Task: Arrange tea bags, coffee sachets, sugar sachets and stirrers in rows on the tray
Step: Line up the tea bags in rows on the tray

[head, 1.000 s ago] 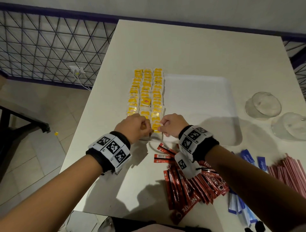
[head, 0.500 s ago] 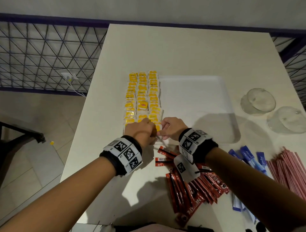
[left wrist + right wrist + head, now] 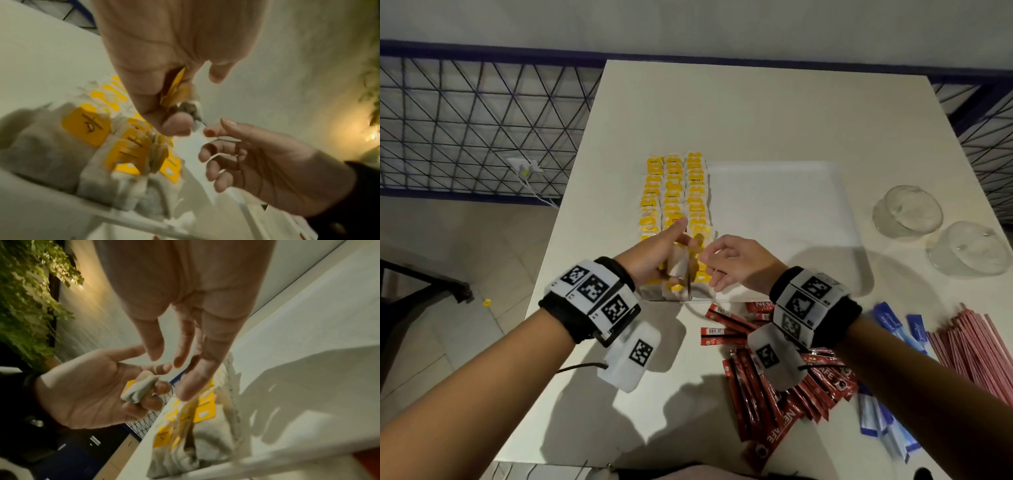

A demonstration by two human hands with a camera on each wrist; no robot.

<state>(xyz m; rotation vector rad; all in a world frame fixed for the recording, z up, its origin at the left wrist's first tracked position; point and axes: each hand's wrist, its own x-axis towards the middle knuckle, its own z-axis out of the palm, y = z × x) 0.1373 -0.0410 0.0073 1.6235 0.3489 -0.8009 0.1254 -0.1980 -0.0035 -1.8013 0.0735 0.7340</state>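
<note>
Three rows of yellow-tagged tea bags (image 3: 674, 192) fill the left side of the white tray (image 3: 791, 192). My left hand (image 3: 671, 246) hovers above the rows' near end and pinches a crumpled tea bag (image 3: 176, 87) between thumb and fingers, index finger pointing away. My right hand (image 3: 732, 260) is close beside it, and a thin string (image 3: 228, 140) from that bag runs between its thumb and finger and across its fingers. Another tea bag (image 3: 688, 274), blurred, dangles between the hands over the tray's near edge. Its link to the string is unclear.
Red coffee sachets (image 3: 774, 394) lie heaped on the table under my right wrist. Blue sugar sachets (image 3: 887, 318) and pink stirrers (image 3: 976, 346) lie at the right. Two glass jars (image 3: 907, 212) stand right of the tray. The table's left edge drops to the floor.
Both hands have lifted off the near end of the rows and drawn slightly apart. The left now holds a tea bag up, and one bag hangs between them.
</note>
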